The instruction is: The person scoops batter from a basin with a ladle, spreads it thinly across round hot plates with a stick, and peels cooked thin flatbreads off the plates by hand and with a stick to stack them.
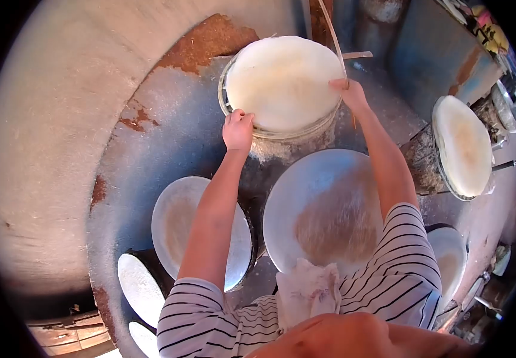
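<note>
A broad, pale round flatbread [285, 80], browned in its middle, lies on a round rack [222, 95] at the top of the view. My left hand [238, 130] is closed at its lower left edge, fingers curled and seemingly pinching the rim. On the right edge, my right hand [350, 95] is closed around a long thin stick [331, 27] that runs up past the flatbread. The right fingertips touch the flatbread's rim; whether they pinch it too, I cannot tell.
Below stand a large round griddle [320, 209] and a smaller griddle [171, 221]; more round plates [138, 289] are at lower left and a pale griddle [449, 256] at right. Another flatbread [464, 146] lies on a stand at right. A curved wall [49, 149] bounds the left.
</note>
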Demonstrator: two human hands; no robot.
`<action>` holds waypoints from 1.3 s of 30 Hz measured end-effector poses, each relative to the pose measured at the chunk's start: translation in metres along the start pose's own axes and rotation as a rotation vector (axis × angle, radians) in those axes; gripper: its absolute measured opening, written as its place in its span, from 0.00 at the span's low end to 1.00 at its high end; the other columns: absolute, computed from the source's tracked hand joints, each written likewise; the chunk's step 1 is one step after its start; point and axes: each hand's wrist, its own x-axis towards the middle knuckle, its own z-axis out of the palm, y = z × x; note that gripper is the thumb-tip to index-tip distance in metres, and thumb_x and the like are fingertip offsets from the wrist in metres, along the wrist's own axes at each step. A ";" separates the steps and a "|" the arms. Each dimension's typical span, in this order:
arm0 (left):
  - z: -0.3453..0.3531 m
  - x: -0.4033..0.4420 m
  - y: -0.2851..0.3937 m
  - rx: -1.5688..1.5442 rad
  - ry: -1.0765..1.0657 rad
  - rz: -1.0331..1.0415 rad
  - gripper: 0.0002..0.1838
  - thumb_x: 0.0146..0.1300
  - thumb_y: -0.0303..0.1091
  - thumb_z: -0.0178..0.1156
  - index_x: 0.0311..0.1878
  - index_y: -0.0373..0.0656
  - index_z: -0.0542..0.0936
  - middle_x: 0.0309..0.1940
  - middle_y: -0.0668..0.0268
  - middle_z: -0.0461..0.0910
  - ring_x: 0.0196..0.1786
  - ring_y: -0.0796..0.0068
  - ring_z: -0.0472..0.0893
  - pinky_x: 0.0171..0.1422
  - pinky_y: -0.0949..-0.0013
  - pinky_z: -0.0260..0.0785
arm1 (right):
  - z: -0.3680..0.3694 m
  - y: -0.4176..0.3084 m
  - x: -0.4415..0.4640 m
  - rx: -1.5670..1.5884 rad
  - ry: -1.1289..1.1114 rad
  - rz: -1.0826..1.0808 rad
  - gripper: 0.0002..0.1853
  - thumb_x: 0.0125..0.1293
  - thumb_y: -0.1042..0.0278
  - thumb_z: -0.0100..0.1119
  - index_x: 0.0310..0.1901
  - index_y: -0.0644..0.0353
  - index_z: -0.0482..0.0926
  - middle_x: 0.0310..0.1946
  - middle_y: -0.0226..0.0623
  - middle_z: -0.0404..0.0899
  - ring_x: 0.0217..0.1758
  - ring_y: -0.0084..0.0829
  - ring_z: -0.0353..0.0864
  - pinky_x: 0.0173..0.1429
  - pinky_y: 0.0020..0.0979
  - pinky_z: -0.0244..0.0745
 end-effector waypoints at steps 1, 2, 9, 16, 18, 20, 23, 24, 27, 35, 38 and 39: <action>-0.007 0.000 0.003 -0.014 -0.005 -0.019 0.15 0.52 0.30 0.64 0.45 0.53 0.82 0.41 0.66 0.75 0.46 0.59 0.75 0.50 0.60 0.71 | 0.000 -0.001 0.002 0.011 -0.001 -0.004 0.10 0.59 0.68 0.62 0.40 0.62 0.84 0.36 0.38 0.84 0.42 0.29 0.82 0.49 0.29 0.73; -0.020 -0.004 0.007 -0.025 -0.012 -0.045 0.18 0.52 0.29 0.64 0.49 0.52 0.81 0.43 0.63 0.75 0.48 0.58 0.74 0.52 0.60 0.70 | 0.002 -0.001 0.002 0.021 -0.008 -0.006 0.10 0.59 0.69 0.61 0.41 0.61 0.84 0.37 0.38 0.84 0.43 0.30 0.82 0.50 0.29 0.73; -0.219 -0.192 0.052 -0.287 -0.087 -0.216 0.25 0.53 0.27 0.63 0.57 0.46 0.75 0.46 0.56 0.74 0.50 0.54 0.74 0.54 0.57 0.69 | -0.028 -0.075 -0.130 0.106 -0.022 0.132 0.07 0.64 0.68 0.55 0.40 0.56 0.81 0.25 0.26 0.77 0.24 0.15 0.70 0.29 0.18 0.63; -0.319 -0.486 0.142 -0.310 -0.601 -1.403 0.33 0.56 0.38 0.63 0.66 0.47 0.66 0.51 0.49 0.67 0.53 0.49 0.73 0.56 0.56 0.71 | 0.182 -0.143 -0.455 0.387 -1.188 0.243 0.12 0.54 0.79 0.46 0.39 0.62 0.76 0.23 0.38 0.78 0.18 0.18 0.66 0.22 0.18 0.61; -0.355 -0.551 0.176 -0.301 -0.484 -1.544 0.33 0.56 0.39 0.63 0.65 0.47 0.67 0.50 0.48 0.68 0.54 0.47 0.73 0.56 0.56 0.70 | 0.205 -0.158 -0.564 0.337 -1.414 0.345 0.11 0.53 0.80 0.45 0.37 0.61 0.75 0.22 0.37 0.77 0.17 0.19 0.65 0.22 0.20 0.62; -0.400 -0.654 0.215 -0.138 -0.267 -1.608 0.30 0.56 0.42 0.62 0.63 0.51 0.68 0.53 0.46 0.67 0.55 0.45 0.73 0.56 0.51 0.70 | 0.216 -0.130 -0.636 0.160 -1.665 0.335 0.11 0.51 0.80 0.43 0.35 0.61 0.75 0.21 0.37 0.77 0.14 0.18 0.64 0.20 0.20 0.62; -0.487 -0.773 0.237 0.482 0.050 -1.985 0.28 0.58 0.42 0.60 0.61 0.44 0.69 0.52 0.45 0.67 0.51 0.44 0.72 0.53 0.52 0.71 | 0.225 -0.101 -0.695 -0.004 -1.817 0.386 0.12 0.51 0.82 0.41 0.35 0.62 0.74 0.21 0.40 0.78 0.13 0.19 0.67 0.20 0.20 0.64; -0.518 -0.813 0.237 0.635 0.110 -2.089 0.30 0.60 0.47 0.57 0.64 0.48 0.67 0.51 0.46 0.67 0.49 0.45 0.72 0.52 0.52 0.70 | 0.225 -0.101 -0.718 -0.041 -1.827 0.358 0.12 0.52 0.82 0.40 0.35 0.62 0.74 0.21 0.40 0.78 0.12 0.19 0.66 0.19 0.19 0.63; -0.592 -0.923 0.214 0.669 0.193 -2.544 0.36 0.62 0.53 0.53 0.72 0.58 0.56 0.61 0.44 0.61 0.56 0.42 0.71 0.57 0.52 0.68 | 0.244 -0.121 -0.779 -0.249 -1.976 0.220 0.11 0.54 0.82 0.40 0.34 0.61 0.74 0.20 0.39 0.78 0.10 0.18 0.64 0.17 0.20 0.61; -0.538 -1.042 0.265 -0.121 1.275 -2.788 0.57 0.46 0.12 0.61 0.73 0.70 0.45 0.64 0.51 0.46 0.53 0.49 0.68 0.35 0.54 0.81 | 0.336 -0.164 -1.058 -0.196 -2.353 -1.316 0.23 0.64 0.66 0.48 0.61 0.50 0.64 0.33 0.50 0.80 0.38 0.51 0.80 0.43 0.48 0.74; -0.535 -1.086 0.328 -0.308 2.145 -2.562 0.51 0.50 0.18 0.59 0.75 0.58 0.44 0.46 0.50 0.65 0.36 0.59 0.75 0.27 0.59 0.75 | 0.332 -0.170 -1.196 -0.371 -2.412 -1.660 0.17 0.64 0.71 0.43 0.55 0.52 0.72 0.36 0.46 0.82 0.41 0.48 0.81 0.44 0.47 0.74; -0.535 -1.091 0.330 -0.341 2.128 -2.499 0.45 0.54 0.19 0.56 0.72 0.54 0.47 0.40 0.54 0.65 0.31 0.63 0.73 0.24 0.62 0.71 | 0.328 -0.175 -1.237 -0.425 -2.309 -1.736 0.17 0.64 0.72 0.44 0.53 0.53 0.74 0.38 0.44 0.82 0.43 0.46 0.82 0.44 0.46 0.75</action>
